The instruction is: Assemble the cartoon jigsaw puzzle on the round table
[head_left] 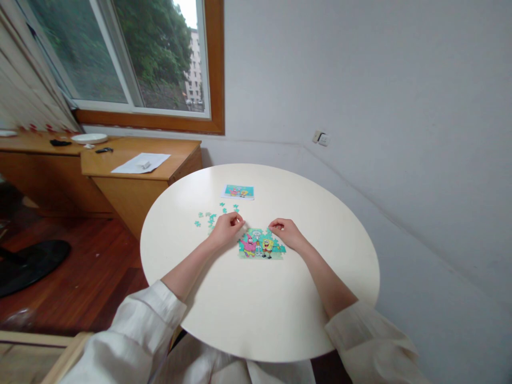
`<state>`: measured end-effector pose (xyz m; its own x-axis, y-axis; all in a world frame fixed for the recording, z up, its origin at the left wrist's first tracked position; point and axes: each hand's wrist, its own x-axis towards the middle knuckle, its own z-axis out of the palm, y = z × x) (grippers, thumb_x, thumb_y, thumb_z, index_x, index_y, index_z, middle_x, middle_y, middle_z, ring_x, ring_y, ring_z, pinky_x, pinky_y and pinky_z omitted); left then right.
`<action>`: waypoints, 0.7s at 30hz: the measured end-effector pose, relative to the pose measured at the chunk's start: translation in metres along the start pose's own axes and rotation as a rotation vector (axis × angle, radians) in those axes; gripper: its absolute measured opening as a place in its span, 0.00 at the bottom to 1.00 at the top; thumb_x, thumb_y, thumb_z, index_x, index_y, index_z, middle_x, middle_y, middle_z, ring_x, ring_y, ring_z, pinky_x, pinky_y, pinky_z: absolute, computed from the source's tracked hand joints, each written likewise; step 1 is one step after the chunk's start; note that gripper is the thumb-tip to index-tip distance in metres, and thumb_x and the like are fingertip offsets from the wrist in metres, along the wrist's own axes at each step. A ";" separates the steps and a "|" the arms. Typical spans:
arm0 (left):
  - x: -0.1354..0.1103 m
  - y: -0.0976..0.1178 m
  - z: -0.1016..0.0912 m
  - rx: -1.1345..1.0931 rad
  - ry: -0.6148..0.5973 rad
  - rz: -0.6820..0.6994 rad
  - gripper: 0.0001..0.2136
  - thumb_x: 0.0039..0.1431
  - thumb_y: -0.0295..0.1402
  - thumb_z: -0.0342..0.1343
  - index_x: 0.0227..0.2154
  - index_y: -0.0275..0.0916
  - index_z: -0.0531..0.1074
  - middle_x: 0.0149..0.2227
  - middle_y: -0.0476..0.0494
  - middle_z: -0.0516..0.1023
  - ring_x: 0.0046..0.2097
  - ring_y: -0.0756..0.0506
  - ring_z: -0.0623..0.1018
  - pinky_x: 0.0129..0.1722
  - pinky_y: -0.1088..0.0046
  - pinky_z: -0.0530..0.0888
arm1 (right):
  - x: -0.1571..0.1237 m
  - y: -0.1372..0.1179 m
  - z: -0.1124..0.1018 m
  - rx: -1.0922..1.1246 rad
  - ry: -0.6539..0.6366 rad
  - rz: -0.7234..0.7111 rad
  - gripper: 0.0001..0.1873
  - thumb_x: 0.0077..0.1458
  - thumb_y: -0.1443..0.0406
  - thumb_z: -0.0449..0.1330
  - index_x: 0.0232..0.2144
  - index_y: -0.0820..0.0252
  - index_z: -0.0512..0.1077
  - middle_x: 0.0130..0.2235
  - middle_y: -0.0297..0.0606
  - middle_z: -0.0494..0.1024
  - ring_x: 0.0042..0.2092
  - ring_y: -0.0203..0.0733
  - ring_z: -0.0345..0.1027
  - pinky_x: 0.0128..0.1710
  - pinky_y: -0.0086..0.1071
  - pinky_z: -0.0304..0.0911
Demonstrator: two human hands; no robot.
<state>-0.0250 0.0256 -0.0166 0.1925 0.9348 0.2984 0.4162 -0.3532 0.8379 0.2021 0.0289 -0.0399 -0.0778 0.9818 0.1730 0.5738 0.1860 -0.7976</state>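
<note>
A partly joined cartoon jigsaw puzzle (250,248) lies flat on the round white table (256,309). It shows a pink figure, a pale one and a yellow square one on a teal ground, with a jagged upper and right edge. Curled at its upper left corner is my left hand (227,230), thumb and fingers pinched together; anything between them is too small to make out. At the upper right edge my right hand (287,232) also has its fingertips pressed together, and whether a piece is in them is hidden. Loose teal puzzle pieces (212,218) lie scattered left of and beyond my left hand.
A picture card (239,192) with the same cartoon figures lies farther back on the table. Behind at left stands a wooden cabinet (132,186) bearing a white paper sheet (156,160) and a white plate (89,138). The wall runs close along the table's right side.
</note>
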 end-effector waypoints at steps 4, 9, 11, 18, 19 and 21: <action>-0.003 0.000 0.002 0.019 -0.102 0.026 0.07 0.46 0.34 0.57 0.22 0.36 0.70 0.16 0.55 0.63 0.21 0.54 0.61 0.22 0.77 0.57 | 0.001 0.002 0.000 0.030 -0.010 -0.004 0.07 0.42 0.64 0.59 0.23 0.62 0.74 0.23 0.34 0.74 0.27 0.35 0.63 0.30 0.29 0.60; -0.002 -0.004 0.003 0.046 -0.137 0.055 0.05 0.45 0.31 0.58 0.22 0.35 0.70 0.17 0.54 0.65 0.21 0.54 0.63 0.22 0.78 0.59 | -0.001 -0.001 -0.001 -0.080 0.017 -0.028 0.05 0.42 0.64 0.59 0.22 0.60 0.74 0.25 0.36 0.74 0.29 0.36 0.64 0.31 0.30 0.60; -0.002 -0.004 0.003 0.053 -0.140 0.056 0.04 0.45 0.30 0.58 0.21 0.36 0.70 0.17 0.54 0.66 0.21 0.54 0.63 0.23 0.78 0.59 | -0.002 -0.003 -0.001 -0.126 0.026 -0.039 0.05 0.42 0.65 0.59 0.21 0.60 0.74 0.27 0.36 0.75 0.30 0.36 0.64 0.32 0.30 0.60; -0.002 -0.002 0.002 0.054 -0.150 0.024 0.03 0.45 0.29 0.56 0.21 0.36 0.70 0.17 0.54 0.66 0.21 0.53 0.63 0.23 0.77 0.59 | -0.005 -0.013 -0.002 -0.173 0.021 -0.048 0.02 0.42 0.66 0.60 0.21 0.59 0.71 0.29 0.35 0.73 0.31 0.36 0.63 0.34 0.30 0.59; -0.002 -0.002 0.002 0.058 -0.146 0.023 0.03 0.46 0.30 0.56 0.21 0.36 0.70 0.17 0.53 0.66 0.21 0.53 0.63 0.23 0.77 0.59 | -0.005 -0.015 -0.002 -0.170 0.020 -0.046 0.01 0.42 0.67 0.60 0.21 0.59 0.71 0.28 0.35 0.73 0.31 0.36 0.63 0.34 0.30 0.59; -0.002 -0.002 0.002 0.077 -0.126 0.028 0.04 0.46 0.30 0.55 0.21 0.36 0.69 0.17 0.53 0.67 0.22 0.53 0.63 0.24 0.77 0.59 | -0.006 -0.016 -0.002 -0.152 0.023 -0.042 0.02 0.41 0.67 0.60 0.21 0.59 0.69 0.27 0.34 0.72 0.30 0.36 0.63 0.34 0.30 0.59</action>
<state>-0.0244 0.0241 -0.0195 0.3130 0.9142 0.2572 0.4754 -0.3853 0.7909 0.1952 0.0198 -0.0270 -0.0869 0.9718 0.2194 0.6870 0.2179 -0.6932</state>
